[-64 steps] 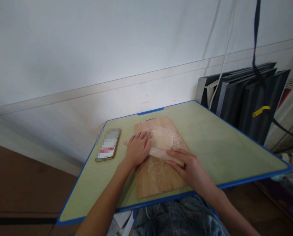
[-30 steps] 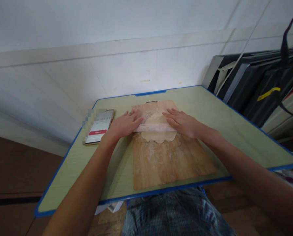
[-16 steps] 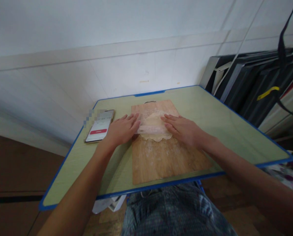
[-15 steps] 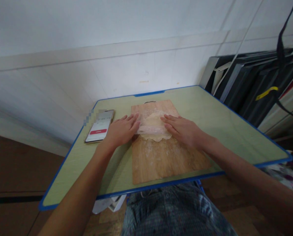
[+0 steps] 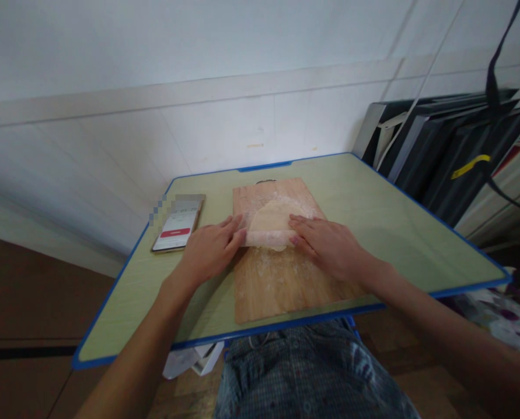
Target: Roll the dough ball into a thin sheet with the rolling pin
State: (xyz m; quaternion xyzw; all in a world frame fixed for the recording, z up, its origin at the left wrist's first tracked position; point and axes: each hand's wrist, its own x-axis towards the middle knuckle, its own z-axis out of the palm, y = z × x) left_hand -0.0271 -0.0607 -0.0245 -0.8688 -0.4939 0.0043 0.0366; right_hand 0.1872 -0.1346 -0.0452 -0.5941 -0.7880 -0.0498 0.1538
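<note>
A pale rolling pin (image 5: 269, 238) lies crosswise on a thin, flattened round of dough (image 5: 275, 216). The dough rests on a floured wooden cutting board (image 5: 269, 291). My left hand (image 5: 212, 247) is closed over the pin's left end, its thumb along the near side and fingertips just past it. Over the right end, my right hand (image 5: 325, 244) bears down with its fingers reaching forward across the pin. Both ends of the pin are hidden under the hands. Most of the dough shows beyond the pin, with a small edge on the near side.
A phone (image 5: 177, 227) with a lit screen lies left of my left hand. The board sits on a pale green table (image 5: 382, 215) with a blue rim, against a white wall (image 5: 225, 131). Dark flat panels (image 5: 452, 157) lean at the right, beside a hanging black strap (image 5: 495, 70).
Both hands and the rolling pin have moved slightly toward me over the dough. More dough now shows beyond the pin and less on the near side.
</note>
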